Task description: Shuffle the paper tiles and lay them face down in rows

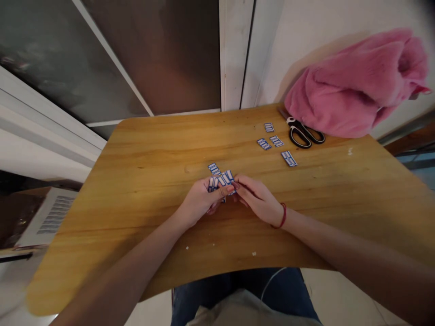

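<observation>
My left hand is closed around a small fan of blue-and-white striped cards, its thumb lying across their front. At the fan's right edge, my right hand pinches the cards between thumb and fingers; a red cord bracelet circles that wrist. One more striped card shows just beyond the fan, and I cannot tell if it lies on the table or is held. Farther right, several like pieces lie on the wood, among them a larger one. The fingers under the fan are mostly hidden.
The wooden table has a curved front edge near my lap. Black-handled scissors lie at the back right, beside a pink plush bag against the wall. Tiny white scraps dot the front. A cardboard box stands at left.
</observation>
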A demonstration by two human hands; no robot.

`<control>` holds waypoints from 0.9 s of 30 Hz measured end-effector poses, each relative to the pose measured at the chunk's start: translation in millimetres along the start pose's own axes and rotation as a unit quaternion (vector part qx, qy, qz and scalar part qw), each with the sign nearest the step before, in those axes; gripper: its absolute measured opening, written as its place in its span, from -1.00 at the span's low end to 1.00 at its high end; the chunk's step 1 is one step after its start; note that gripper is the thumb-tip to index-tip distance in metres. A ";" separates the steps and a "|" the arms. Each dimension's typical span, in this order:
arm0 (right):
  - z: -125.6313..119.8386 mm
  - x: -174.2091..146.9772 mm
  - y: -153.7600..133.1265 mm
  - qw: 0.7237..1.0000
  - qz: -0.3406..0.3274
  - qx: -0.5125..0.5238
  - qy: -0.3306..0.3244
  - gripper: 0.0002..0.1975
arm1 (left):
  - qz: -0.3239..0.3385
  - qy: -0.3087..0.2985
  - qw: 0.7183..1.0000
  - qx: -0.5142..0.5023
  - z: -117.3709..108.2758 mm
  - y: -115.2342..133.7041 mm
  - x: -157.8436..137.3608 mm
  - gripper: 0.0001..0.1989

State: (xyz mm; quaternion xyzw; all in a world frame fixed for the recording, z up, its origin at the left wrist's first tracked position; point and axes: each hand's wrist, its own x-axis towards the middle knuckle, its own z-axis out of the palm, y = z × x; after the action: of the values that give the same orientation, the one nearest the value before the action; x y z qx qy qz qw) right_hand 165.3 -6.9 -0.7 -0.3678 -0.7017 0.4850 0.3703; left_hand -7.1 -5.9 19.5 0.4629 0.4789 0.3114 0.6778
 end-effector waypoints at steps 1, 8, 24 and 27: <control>-0.5 -0.9 0.0 1.000 -0.007 -0.007 -0.007 -0.63 | 0.006 -0.001 1.000 0.003 0.0 -0.1 -0.2 -0.60; -0.6 0.7 1.1 0.991 0.063 0.111 -0.039 -0.55 | 0.035 -0.033 0.994 0.099 -3.4 3.5 -0.2 -0.63; 0.0 4.6 10.0 0.982 0.067 0.055 0.166 -0.56 | 0.198 0.007 0.980 -0.022 0.3 3.3 -4.5 -0.74; 0.5 2.9 10.5 0.983 0.063 0.037 0.166 -0.58 | 0.210 0.055 0.976 -0.026 2.3 5.5 -6.3 -0.74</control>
State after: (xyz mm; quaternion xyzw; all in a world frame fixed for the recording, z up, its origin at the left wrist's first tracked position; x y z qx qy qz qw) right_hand 165.3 -1.8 -10.3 -0.4727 -0.5874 0.4654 0.4637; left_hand -7.1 -10.0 27.1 0.5177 0.3993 0.4840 0.5816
